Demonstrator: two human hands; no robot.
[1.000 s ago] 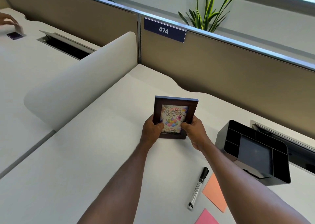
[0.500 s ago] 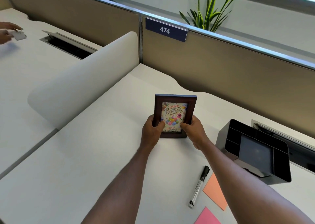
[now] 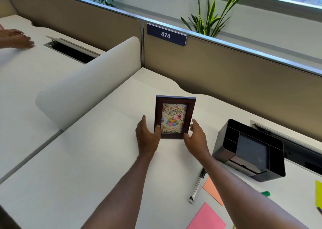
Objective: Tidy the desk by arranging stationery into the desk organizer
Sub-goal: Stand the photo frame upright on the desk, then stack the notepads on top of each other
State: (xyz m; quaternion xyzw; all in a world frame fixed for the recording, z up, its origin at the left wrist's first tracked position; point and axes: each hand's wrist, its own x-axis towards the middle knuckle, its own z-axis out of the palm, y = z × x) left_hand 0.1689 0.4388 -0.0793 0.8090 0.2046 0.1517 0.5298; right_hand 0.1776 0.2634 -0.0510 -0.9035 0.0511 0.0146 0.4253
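frame (image 3: pixel 175 117) upright | left hand (image 3: pixel 148 138), right hand (image 3: pixel 197 138) spread beside it | thumb contact unclear

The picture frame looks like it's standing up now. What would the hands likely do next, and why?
Probably the right hand drops back to the marker. The frame stands upright with both hands opened beside it, the black organizer looks empty, and the marker lies loose on the desk.
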